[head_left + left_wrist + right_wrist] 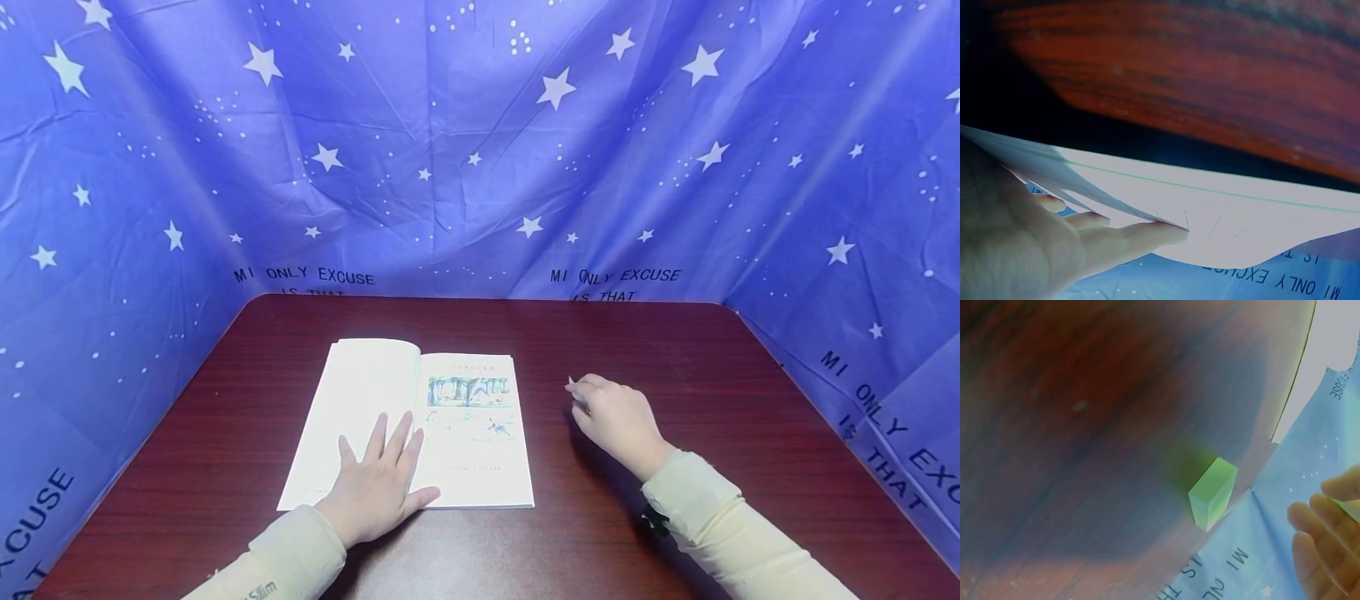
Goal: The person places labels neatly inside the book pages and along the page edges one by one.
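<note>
An open book [480, 492] with pictures on its right page lies on the table. My left hand [378, 492] rests on it with fingers spread, mostly over the left page near the spine. To the right of the book, my right hand [618, 425] is low over the table, fingers curled. A small thin pale piece [572, 382] shows at its fingertips; a light-green edge [1349, 510] appears between thumb and fingers in the right wrist view. A small light-green block [1213, 494] sits on the table in that view; I cannot make it out in the head view.
The dark red wooden table [637, 333] has rounded far corners. A blue cloth [480, 167] with white stars and black lettering hangs behind it and on both sides.
</note>
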{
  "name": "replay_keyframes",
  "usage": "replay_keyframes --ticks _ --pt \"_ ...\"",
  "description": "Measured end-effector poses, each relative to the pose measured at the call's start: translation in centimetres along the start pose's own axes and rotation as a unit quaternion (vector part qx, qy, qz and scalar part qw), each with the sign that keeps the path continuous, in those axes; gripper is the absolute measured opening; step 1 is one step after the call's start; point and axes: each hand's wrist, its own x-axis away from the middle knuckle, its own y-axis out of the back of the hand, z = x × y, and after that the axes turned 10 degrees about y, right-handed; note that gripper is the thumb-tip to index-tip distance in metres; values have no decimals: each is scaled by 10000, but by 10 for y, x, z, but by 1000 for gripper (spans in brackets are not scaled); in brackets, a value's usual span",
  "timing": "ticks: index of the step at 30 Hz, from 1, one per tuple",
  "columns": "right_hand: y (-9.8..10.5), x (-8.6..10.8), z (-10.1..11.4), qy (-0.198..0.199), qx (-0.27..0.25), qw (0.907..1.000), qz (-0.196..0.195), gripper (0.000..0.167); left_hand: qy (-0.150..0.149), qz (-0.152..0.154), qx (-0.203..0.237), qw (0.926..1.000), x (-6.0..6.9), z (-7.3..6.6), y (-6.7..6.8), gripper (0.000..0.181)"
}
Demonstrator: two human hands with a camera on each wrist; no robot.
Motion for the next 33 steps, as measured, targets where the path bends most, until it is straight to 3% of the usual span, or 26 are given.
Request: replay_keyframes --ticks 19,27,33 --pt "2 -4 14 -63 -326 9992 -201 13 37 93 -106 9999 -3 0 -1 78" --pt "6 -5 20 -444 -811 9957 68 13 36 114 -99 9999 -3 0 -2 78" --pt "8 -5 21 -853 -1371 9860 408 10 38 70 -129 9999 -2 0 -2 78"
